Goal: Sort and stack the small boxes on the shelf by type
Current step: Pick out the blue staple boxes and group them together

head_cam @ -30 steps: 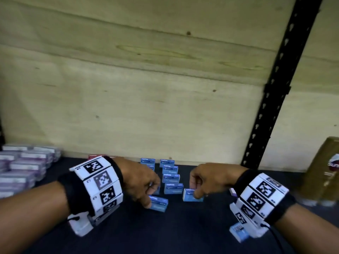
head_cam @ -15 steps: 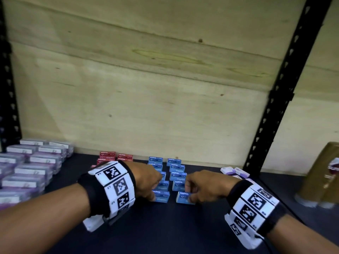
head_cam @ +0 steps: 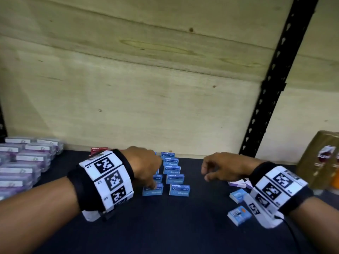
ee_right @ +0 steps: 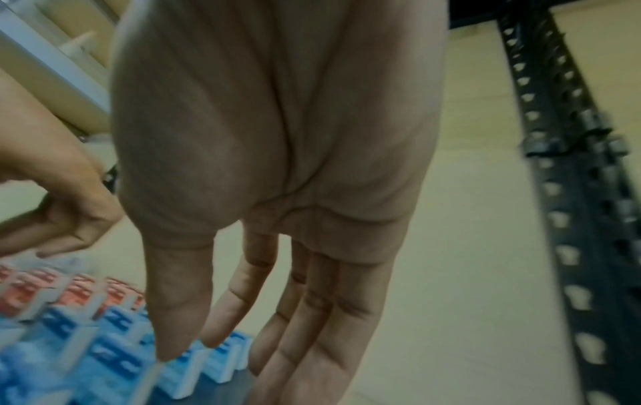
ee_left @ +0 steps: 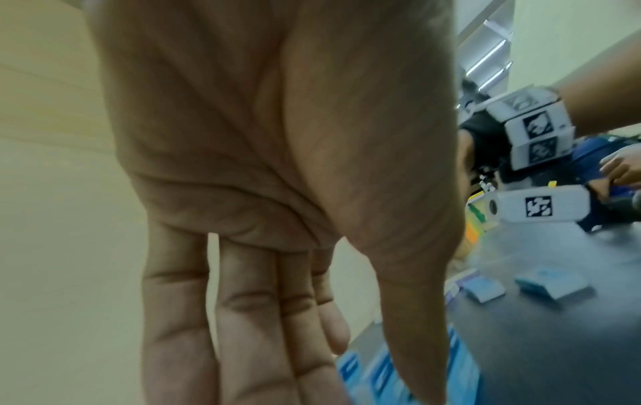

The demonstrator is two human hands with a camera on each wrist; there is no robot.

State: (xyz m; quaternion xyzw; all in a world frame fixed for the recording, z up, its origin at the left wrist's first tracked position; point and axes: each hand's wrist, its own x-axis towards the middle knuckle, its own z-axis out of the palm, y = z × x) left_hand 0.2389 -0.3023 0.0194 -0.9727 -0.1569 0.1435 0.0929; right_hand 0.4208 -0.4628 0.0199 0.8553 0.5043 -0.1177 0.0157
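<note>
your shelf (head_cam: pixel 183 226) is a dark, matte surface backed by pale plywood (head_cam: pixel 146 88), with a black perforated upright (head_cam: pixel 275 85) at back right and a gold-wrapped package (head_cam: pixel 319 162) beyond it. the blue staple boxes (head_cam: pixel 179 190) stand in 2 columns running toward the back wall; 5 show in the right column, while the left column is partly hidden behind your hand, so its count cannot be told. 2 more blue boxes (head_cam: pixel 239 215) lie loose at right, just beside your right wrist, with pale purple boxes (head_cam: pixel 237 183) behind them. red boxes (head_cam: pixel 99 150) sit at the back wall, partly hidden; stacked purple-tinted cases (head_cam: pixel 23 162) fill the left end. your left hand (head_cam: pixel 145 165) reaches down, fingers nearly straight in the wrist view, a fingertip touching the nearest box of the left column (head_cam: pixel 152 191); it grasps nothing. your right hand (head_cam: pixel 223 167) hovers right of the columns, fingers loosely extended, empty.
</note>
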